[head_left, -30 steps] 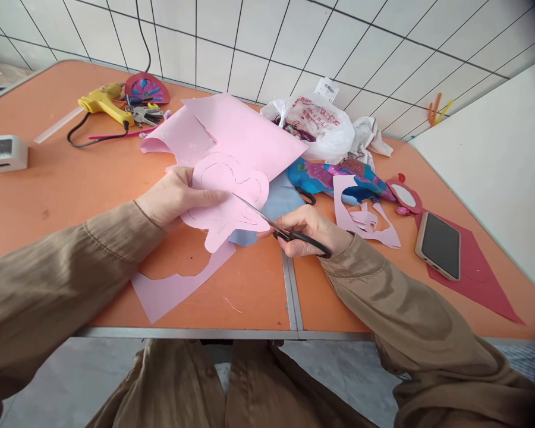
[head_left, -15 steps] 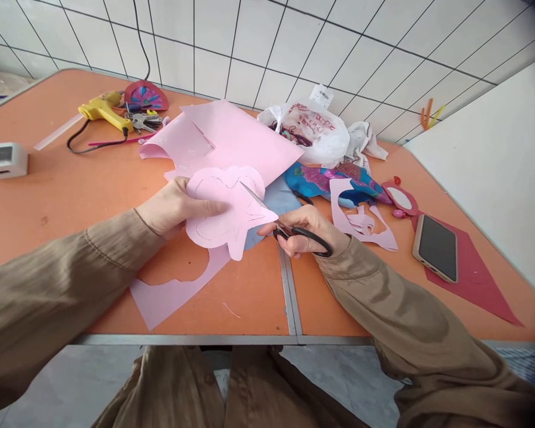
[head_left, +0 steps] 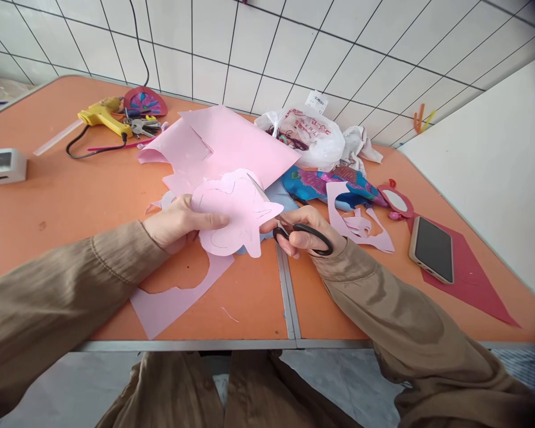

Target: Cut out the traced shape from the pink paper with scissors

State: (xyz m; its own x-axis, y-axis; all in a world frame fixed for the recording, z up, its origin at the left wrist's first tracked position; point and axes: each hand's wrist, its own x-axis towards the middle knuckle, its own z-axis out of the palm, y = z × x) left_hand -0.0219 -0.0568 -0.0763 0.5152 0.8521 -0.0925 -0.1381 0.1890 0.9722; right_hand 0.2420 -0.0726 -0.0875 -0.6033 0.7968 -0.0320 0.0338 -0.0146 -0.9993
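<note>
My left hand (head_left: pixel 178 223) pinches a pink foam cutout (head_left: pixel 232 217) by its left side, thumb on top. The cutout has a scalloped outline, pointed parts on its right and thin drawn lines. In my right hand (head_left: pixel 314 232) are scissors (head_left: pixel 312 236) with black handles, my fingers in the loops. Their blades reach up and left along the upper right part of the cutout. Behind the cutout lies a large pink sheet (head_left: pixel 236 142), with a light blue sheet (head_left: pixel 279 196) partly under it. A pink offcut (head_left: pixel 178 306) rests below my left hand.
At the back left are a yellow glue gun (head_left: pixel 102 117), keys (head_left: pixel 143 126) and a white box (head_left: pixel 3 165). Toward the right are a plastic bag (head_left: pixel 314 139), blue patterned fabric (head_left: pixel 310 183), pink scraps (head_left: pixel 383 235) and a phone (head_left: pixel 432 248) on red sheet (head_left: pixel 481 285).
The pink cutout has turned slightly and shifted a little right, along with my left hand. The scissors stay at its upper right. The whole view has tilted slightly.
</note>
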